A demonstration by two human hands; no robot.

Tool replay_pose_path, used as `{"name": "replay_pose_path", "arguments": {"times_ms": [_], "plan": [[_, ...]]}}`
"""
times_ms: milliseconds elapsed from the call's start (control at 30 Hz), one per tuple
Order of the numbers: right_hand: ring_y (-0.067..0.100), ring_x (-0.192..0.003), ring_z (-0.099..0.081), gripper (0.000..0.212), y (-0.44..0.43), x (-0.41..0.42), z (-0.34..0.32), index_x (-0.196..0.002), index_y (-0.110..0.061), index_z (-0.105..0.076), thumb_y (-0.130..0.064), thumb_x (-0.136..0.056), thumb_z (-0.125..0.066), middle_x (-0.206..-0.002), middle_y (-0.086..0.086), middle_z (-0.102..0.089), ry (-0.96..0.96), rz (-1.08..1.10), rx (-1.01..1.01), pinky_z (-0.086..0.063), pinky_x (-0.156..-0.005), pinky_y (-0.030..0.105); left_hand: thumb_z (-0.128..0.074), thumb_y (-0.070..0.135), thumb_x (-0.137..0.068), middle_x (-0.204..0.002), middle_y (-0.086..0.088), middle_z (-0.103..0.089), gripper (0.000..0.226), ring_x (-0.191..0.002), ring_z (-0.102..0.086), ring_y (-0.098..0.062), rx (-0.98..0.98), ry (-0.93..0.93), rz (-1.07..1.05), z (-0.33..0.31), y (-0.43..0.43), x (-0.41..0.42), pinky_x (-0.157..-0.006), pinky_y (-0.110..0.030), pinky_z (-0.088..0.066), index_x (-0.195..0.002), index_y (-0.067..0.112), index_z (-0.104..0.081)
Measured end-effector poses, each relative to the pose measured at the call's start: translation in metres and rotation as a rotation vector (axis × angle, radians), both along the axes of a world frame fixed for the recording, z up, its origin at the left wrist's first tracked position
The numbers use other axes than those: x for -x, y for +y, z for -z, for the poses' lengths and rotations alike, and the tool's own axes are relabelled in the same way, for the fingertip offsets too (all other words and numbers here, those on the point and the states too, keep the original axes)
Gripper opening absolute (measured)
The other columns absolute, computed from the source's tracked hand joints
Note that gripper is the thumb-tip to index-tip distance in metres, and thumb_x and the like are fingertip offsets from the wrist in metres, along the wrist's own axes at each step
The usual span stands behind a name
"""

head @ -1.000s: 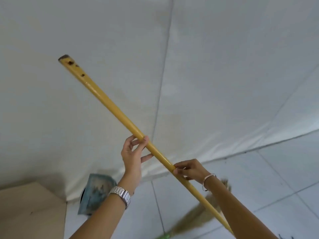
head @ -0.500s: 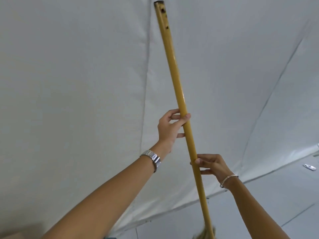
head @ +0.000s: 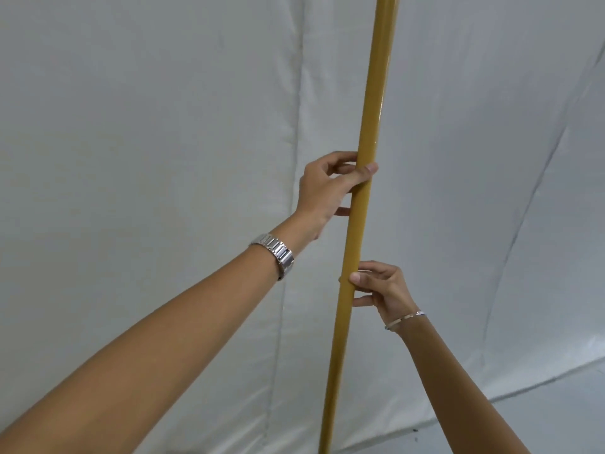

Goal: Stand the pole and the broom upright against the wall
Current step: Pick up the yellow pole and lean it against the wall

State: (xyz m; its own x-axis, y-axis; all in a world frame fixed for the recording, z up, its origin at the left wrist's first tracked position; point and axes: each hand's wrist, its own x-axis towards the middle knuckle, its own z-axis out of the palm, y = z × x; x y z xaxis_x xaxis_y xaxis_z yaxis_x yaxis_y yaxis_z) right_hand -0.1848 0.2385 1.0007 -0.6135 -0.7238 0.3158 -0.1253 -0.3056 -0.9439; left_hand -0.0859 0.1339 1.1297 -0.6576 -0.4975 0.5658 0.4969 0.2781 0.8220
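Note:
A long yellow pole stands almost upright in front of the white wall, running from the top edge of the view to the bottom. My left hand grips it from the left at mid-height, thumb across the front. Lower down, my right hand holds it from the right with thumb and fingers. Both ends of the pole lie outside the view. The broom is not visible.
The wall is covered in white sheeting with vertical seams. A strip of pale floor shows at the lower right where the wall ends.
The pole has swung from a steep leftward tilt to nearly vertical. Its top end has left the view, and both hands have stayed on it while my view moved closer to the wall.

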Motion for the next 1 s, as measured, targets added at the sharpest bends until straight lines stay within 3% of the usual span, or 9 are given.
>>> {"name": "replay_pose_path", "arguments": {"times_ms": [133, 233, 367, 667, 833, 1000], "plan": [[0.020, -0.062, -0.071, 0.027, -0.041, -0.037, -0.015, -0.081, -0.009, -0.071, -0.012, -0.055, -0.078, -0.069, 0.006, -0.075, -0.007, -0.096, 0.063, -0.057, -0.044, 0.028, -0.075, 0.029, -0.076, -0.083, 0.006, -0.064, 0.025, -0.086, -0.068, -0.017, 0.060, 0.042, -0.147, -0.016, -0.019, -0.043, -0.058, -0.039, -0.061, -0.098, 0.021, -0.068], [0.018, -0.064, -0.072, 0.034, -0.084, -0.080, -0.028, -0.086, -0.006, -0.069, -0.011, -0.055, -0.082, -0.069, 0.004, -0.075, 0.001, -0.149, 0.087, -0.057, -0.044, 0.027, -0.075, 0.030, -0.075, -0.086, 0.006, -0.065, 0.020, -0.086, -0.068, -0.016, 0.082, 0.067, -0.275, -0.030, -0.047, -0.092, -0.057, -0.039, -0.060, -0.093, 0.025, -0.067], [0.015, -0.063, -0.071, 0.019, -0.144, -0.144, -0.040, -0.086, -0.008, -0.069, -0.007, -0.067, -0.073, -0.066, 0.001, -0.075, -0.004, -0.217, 0.101, -0.056, -0.044, 0.025, -0.074, 0.029, -0.077, -0.088, 0.005, -0.065, 0.017, -0.089, -0.067, -0.015, 0.111, 0.076, -0.398, -0.044, -0.095, -0.162, -0.054, -0.036, -0.060, -0.091, 0.026, -0.066], [0.014, -0.061, -0.071, 0.014, -0.266, -0.306, -0.040, -0.079, -0.015, -0.071, -0.005, -0.069, -0.074, -0.061, -0.002, -0.074, -0.054, -0.308, 0.080, -0.059, -0.048, 0.029, -0.075, 0.026, -0.076, -0.093, -0.001, -0.065, 0.028, -0.091, -0.068, -0.016, 0.027, 0.051, -0.547, -0.041, -0.214, -0.327, -0.053, -0.034, -0.058, -0.101, 0.019, -0.065], [0.015, -0.062, -0.071, 0.015, -0.314, -0.377, -0.032, -0.081, -0.014, -0.071, -0.004, -0.069, -0.074, -0.061, -0.002, -0.074, -0.068, -0.335, 0.073, -0.059, -0.048, 0.029, -0.075, 0.024, -0.077, -0.092, 0.000, -0.065, 0.020, -0.089, -0.068, -0.016, -0.006, 0.041, -0.587, -0.035, -0.261, -0.395, -0.054, -0.034, -0.058, -0.095, 0.022, -0.066], [0.016, -0.063, -0.072, 0.020, -0.362, -0.428, -0.026, -0.080, -0.017, -0.071, -0.003, -0.067, -0.075, -0.061, -0.002, -0.075, -0.075, -0.362, 0.071, -0.058, -0.046, 0.028, -0.074, 0.026, -0.078, -0.098, 0.000, -0.066, 0.029, -0.092, -0.067, -0.017, -0.025, 0.017, -0.639, -0.026, -0.309, -0.440, -0.054, -0.033, -0.058, -0.104, 0.017, -0.067]]}}
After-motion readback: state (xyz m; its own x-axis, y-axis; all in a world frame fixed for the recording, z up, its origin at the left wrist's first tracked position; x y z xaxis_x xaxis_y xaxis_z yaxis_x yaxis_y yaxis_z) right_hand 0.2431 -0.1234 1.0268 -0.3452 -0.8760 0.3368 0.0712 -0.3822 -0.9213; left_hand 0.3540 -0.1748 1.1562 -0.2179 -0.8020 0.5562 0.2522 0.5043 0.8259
